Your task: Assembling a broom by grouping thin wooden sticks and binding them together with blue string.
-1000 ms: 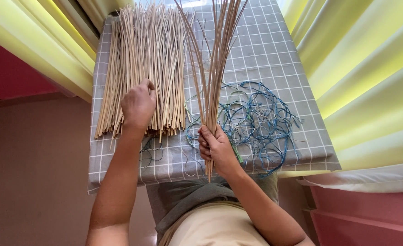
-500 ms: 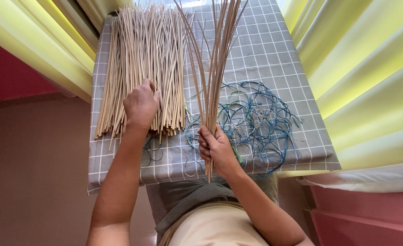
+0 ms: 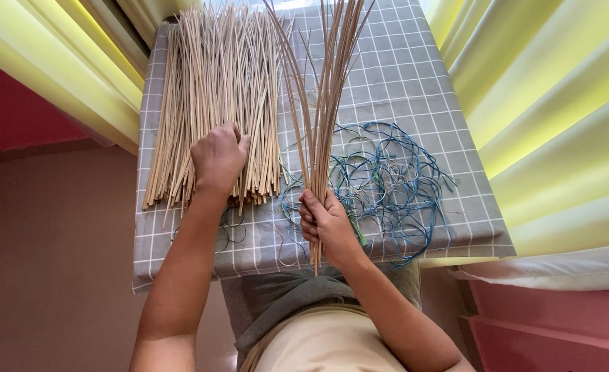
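Reed sticks are in both hands, and most of them still lie in the big pile. Nearest the person, the right hand (image 3: 326, 224) is clenched round the lower ends of a thin upright bundle of sticks (image 3: 325, 89), which fans out above the fist and rises past the top of the view; its butt ends poke out just below the hand, over the near edge of the counter (image 3: 401, 76), which is covered in a grey checked cloth. Beside that hand, to its right, a loose tangle of blue and green cords (image 3: 387, 179) sprawls on the cloth, untouched. A little farther, the left hand (image 3: 218, 155) is curled onto the near end of the flat pile of sticks (image 3: 211, 89), fingers closed on a few of them. Judging by the sizes, the gathering looks well short of halfway: the held bundle is slim, the pile wide and thick. Beyond and on both sides hang yellow curtains (image 3: 545, 96).
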